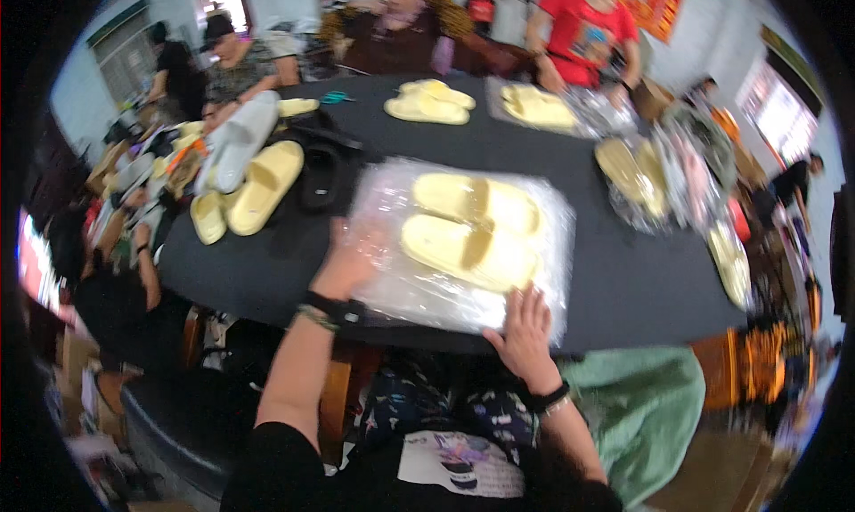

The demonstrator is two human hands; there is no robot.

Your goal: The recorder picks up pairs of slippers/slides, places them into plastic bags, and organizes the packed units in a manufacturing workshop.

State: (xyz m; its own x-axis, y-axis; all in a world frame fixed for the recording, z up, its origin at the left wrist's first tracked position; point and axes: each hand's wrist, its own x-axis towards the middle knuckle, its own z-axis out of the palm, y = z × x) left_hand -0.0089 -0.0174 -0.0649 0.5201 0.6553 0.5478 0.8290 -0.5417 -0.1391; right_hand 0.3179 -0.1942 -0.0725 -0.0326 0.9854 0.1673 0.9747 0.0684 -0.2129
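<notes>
A: Where is the pair of pale yellow slip-on slippers [511, 256]?

B: Side by side within the outline of the clear, glossy plastic packaging [405, 294], in front of the seated person on the long black table [641, 280]. The toes point to the right. Whether film covers them is hard to make out.

A: And the person's left hand [350, 261]?

B: At the left edge of the packaging. It is blurred, so one can't say how far its fingers are bent or whether they grip the plastic.

A: The right hand [525, 334]?

B: Spread out, fingers extended, over the packaging's near right part. The fingertips reach the toe end of the nearer slipper; nothing is clasped.

A: What lies around?

B: A large pale yellow slipper [265, 187] and a black slipper [321, 175] to the left; plastic-wrapped yellowish slippers [631, 169] to the right.
</notes>
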